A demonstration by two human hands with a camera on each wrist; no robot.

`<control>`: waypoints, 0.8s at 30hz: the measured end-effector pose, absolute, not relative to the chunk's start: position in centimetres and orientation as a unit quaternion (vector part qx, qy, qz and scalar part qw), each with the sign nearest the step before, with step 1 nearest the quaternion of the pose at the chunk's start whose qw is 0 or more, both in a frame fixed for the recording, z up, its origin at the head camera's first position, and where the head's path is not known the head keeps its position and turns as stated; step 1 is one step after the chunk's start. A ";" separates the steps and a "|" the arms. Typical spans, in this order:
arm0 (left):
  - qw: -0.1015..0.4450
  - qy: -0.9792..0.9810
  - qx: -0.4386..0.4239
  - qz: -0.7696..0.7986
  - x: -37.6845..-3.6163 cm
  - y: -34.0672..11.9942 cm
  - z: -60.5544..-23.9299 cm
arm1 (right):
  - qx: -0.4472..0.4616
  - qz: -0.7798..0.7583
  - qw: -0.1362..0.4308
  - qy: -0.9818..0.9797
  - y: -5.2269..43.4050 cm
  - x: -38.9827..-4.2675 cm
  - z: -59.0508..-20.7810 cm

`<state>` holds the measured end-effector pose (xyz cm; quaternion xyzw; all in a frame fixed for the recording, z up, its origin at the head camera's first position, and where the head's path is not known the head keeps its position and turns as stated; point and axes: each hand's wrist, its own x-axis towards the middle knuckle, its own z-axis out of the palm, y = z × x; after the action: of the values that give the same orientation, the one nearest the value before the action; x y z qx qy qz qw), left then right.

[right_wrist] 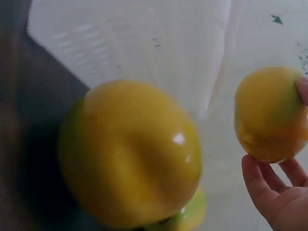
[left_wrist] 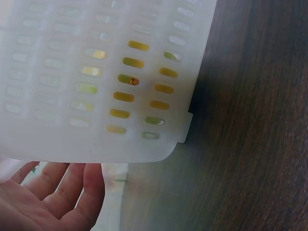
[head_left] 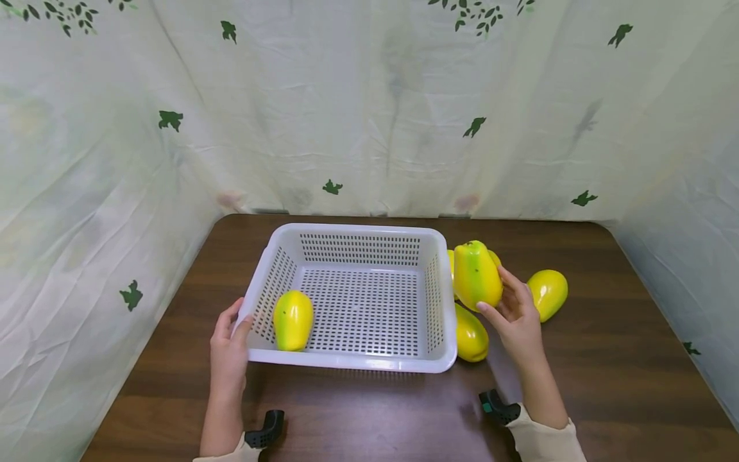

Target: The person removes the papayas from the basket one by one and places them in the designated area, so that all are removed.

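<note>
A white perforated basket (head_left: 352,363) stands in the middle of the brown table. One yellow-green papaya (head_left: 293,319) lies inside, at its front left. My left hand (head_left: 235,322) rests with straight fingers against the basket's front left corner. In the left wrist view the fingers (left_wrist: 72,185) lie just below the basket wall (left_wrist: 57,120), and the papaya (left_wrist: 126,80) shows through the holes. My right hand (head_left: 508,301) grips a second papaya (head_left: 476,274), lifted beside the basket's right wall. The right wrist view shows this held papaya (right_wrist: 269,115) in the hand (right_wrist: 284,192).
Another papaya (head_left: 470,335) lies on the table against the basket's right wall, seen large (right_wrist: 130,154) in the right wrist view. One more papaya (head_left: 548,292) lies further right, and another is partly hidden behind the held one. Cloth walls enclose the table (head_left: 606,385).
</note>
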<state>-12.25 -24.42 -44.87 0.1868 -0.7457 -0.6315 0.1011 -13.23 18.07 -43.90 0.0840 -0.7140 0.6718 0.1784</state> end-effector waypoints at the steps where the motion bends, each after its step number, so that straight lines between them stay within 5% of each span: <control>1: 0.102 -0.746 0.187 -0.631 -12.3 -24.4 -44.9 | 0.073 0.670 0.177 -0.717 18.2 -13.0 -44.2; 24: 0.095 -0.745 0.189 -0.632 -12.2 -24.4 -44.9 | -0.035 0.559 0.147 -0.816 19.2 -9.7 -45.9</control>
<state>-12.24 -24.44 -44.89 0.1888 -0.7453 -0.6323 0.0950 -9.68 19.17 -45.92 -0.0351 -0.8155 0.5586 0.1471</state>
